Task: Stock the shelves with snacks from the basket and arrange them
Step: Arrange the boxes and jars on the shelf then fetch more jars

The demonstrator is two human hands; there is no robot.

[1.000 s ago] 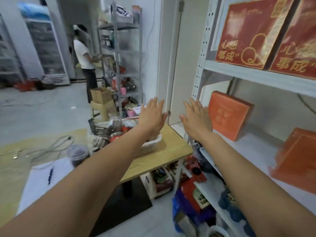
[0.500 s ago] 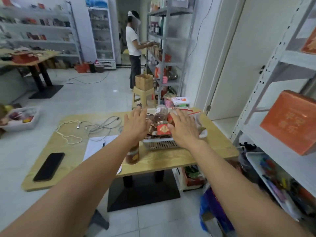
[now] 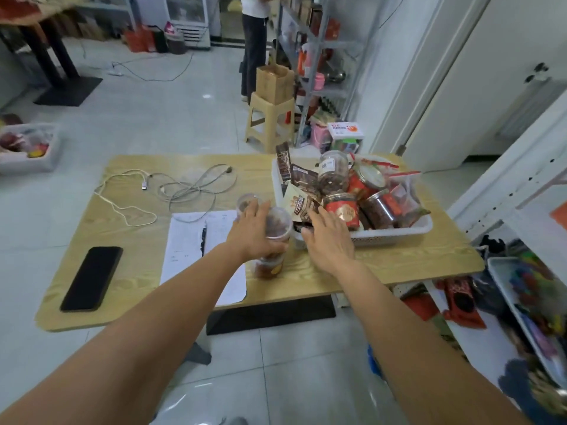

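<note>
The person's left hand (image 3: 254,233) grips a clear plastic jar of dark brown snacks (image 3: 277,225) that stands upright on the light wood-grain desk (image 3: 399,265), just left of the white perforated plastic basket (image 3: 386,239). The thumb wraps the jar's near side and the fingers (image 3: 260,210) lie along its far side. A second clear round jar (image 3: 247,199) stands just behind, near those fingertips.

The right hand (image 3: 329,237) is flat with its fingers spread and straight, holding nothing, over the basket's near-left corner. Its fingertips reach a brown foil snack pouch (image 3: 299,205).

The basket sits on the right part of the desk, heaped with red-labelled clear jars (image 3: 342,210), dark packets and other clear tubs. The white metal shelf frame (image 3: 521,185) stands at the right, beyond the desk's edge.

Left on the desk lie a black phone (image 3: 92,277), white printed sheets (image 3: 184,240) and tangled white cables (image 3: 184,188).
</note>
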